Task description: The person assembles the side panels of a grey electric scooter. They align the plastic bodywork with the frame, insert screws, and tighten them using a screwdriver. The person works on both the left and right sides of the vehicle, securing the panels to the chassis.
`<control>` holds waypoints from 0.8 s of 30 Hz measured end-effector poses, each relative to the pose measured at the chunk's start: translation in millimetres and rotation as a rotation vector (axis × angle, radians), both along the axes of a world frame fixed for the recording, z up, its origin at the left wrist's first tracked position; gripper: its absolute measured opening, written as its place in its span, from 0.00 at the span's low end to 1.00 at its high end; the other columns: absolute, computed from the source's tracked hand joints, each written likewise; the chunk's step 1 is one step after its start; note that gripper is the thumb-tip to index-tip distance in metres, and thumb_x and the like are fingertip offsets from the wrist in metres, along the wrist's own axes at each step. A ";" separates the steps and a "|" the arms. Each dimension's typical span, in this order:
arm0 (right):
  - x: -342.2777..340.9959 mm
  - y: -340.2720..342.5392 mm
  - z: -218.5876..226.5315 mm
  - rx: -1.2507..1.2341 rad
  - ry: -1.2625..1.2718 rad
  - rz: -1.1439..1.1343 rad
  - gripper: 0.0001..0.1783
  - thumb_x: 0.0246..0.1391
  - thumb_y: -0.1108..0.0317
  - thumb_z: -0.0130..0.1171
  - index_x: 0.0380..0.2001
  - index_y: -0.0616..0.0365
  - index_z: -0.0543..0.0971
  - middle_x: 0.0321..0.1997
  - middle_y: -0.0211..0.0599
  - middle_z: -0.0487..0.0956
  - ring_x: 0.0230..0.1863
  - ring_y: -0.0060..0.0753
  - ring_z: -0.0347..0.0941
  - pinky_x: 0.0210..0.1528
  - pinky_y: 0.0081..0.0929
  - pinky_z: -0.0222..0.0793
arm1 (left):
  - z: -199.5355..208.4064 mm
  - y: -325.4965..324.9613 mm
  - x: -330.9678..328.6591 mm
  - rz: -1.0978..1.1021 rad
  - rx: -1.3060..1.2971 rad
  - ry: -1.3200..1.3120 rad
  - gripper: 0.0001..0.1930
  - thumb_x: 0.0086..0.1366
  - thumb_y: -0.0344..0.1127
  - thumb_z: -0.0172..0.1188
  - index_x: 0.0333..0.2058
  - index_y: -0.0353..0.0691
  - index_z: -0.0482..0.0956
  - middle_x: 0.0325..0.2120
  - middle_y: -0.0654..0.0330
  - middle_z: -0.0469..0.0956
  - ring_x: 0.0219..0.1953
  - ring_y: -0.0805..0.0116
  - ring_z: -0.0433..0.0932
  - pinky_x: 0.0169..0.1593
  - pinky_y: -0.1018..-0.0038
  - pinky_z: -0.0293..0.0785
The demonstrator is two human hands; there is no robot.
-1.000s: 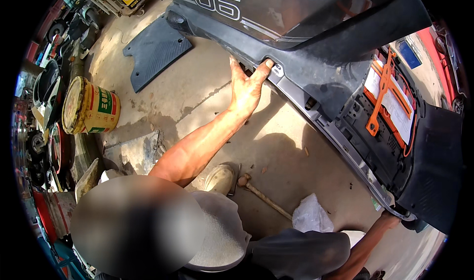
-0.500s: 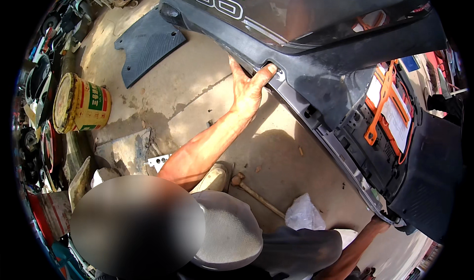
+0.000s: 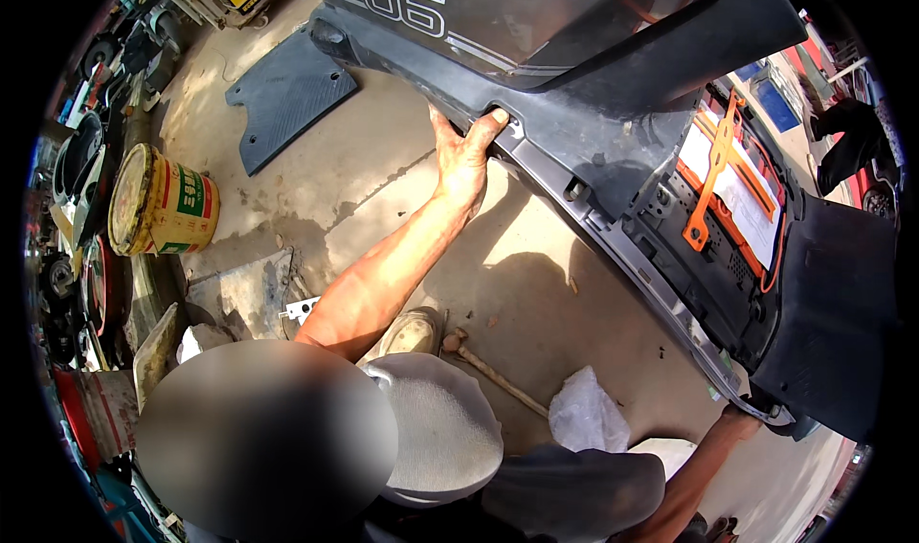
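Observation:
A dark scooter body (image 3: 613, 102) fills the upper right, with a long grey side trim strip (image 3: 627, 241) along its lower edge. My left hand (image 3: 462, 165) grips the strip's upper end. Its thumb presses into a notch in the edge, and the fingers go underneath, partly hidden. At the strip's other end, low on the right, my right hand (image 3: 737, 422) is closed around the tip, its fingers mostly hidden. Between the strip and the seat-side panel, the open floorboard bay shows an orange strap bracket (image 3: 713, 184) and a white sheet of paper (image 3: 756, 222).
On the ground lie a dark floor mat panel (image 3: 292, 98), a hammer (image 3: 498, 375) and a crumpled clear plastic bag (image 3: 589, 414). A yellow bucket (image 3: 163, 203) stands at left beside piled parts (image 3: 81, 198). My shoe (image 3: 412, 334) is near the hammer.
The scooter and both hands appear slightly farther left in the picture, along with a small shift of the view. Both hands keep their hold on the trim strip.

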State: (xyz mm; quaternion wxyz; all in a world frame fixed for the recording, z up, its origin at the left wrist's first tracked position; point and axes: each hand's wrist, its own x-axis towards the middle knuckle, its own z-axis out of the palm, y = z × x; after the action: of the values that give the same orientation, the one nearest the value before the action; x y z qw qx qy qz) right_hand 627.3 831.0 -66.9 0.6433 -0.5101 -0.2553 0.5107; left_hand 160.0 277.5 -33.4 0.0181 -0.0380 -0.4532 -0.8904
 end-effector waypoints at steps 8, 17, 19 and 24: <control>0.1 -1.0 -1.2 -0.006 -0.009 0.011 0.23 0.65 0.53 0.57 0.56 0.57 0.78 0.63 0.42 0.74 0.64 0.48 0.71 0.67 0.52 0.68 | -3.6 -8.2 -2.7 -0.013 -0.074 -0.016 0.43 0.65 0.35 0.70 0.71 0.46 0.53 0.63 0.54 0.67 0.65 0.58 0.68 0.71 0.54 0.65; 4.4 -3.2 -0.5 0.001 -0.064 0.035 0.23 0.66 0.53 0.57 0.56 0.56 0.78 0.64 0.41 0.73 0.64 0.47 0.70 0.68 0.51 0.67 | -3.7 -33.1 -1.6 -0.136 -0.206 -0.060 0.53 0.63 0.42 0.76 0.75 0.39 0.47 0.67 0.48 0.64 0.70 0.55 0.65 0.75 0.57 0.61; 7.0 -5.3 0.1 0.029 -0.090 0.101 0.23 0.66 0.53 0.57 0.56 0.56 0.77 0.64 0.41 0.72 0.63 0.46 0.70 0.67 0.51 0.67 | -8.2 -35.6 0.6 -0.141 -0.196 -0.047 0.53 0.63 0.43 0.77 0.75 0.38 0.48 0.67 0.48 0.65 0.70 0.55 0.65 0.75 0.57 0.60; 5.2 -5.9 -7.8 -0.020 -0.040 0.089 0.21 0.65 0.53 0.57 0.53 0.56 0.77 0.57 0.39 0.71 0.58 0.43 0.70 0.65 0.47 0.69 | 1.9 -50.0 3.3 -0.188 -0.174 -0.036 0.40 0.68 0.39 0.71 0.71 0.37 0.58 0.58 0.55 0.76 0.61 0.59 0.76 0.67 0.51 0.70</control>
State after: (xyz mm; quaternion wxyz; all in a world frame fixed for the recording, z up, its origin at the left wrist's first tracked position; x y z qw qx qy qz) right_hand 632.5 825.1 -74.7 0.6096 -0.5148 -0.2851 0.5311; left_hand 163.3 227.5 -31.5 -0.0769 -0.0654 -0.5234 -0.8461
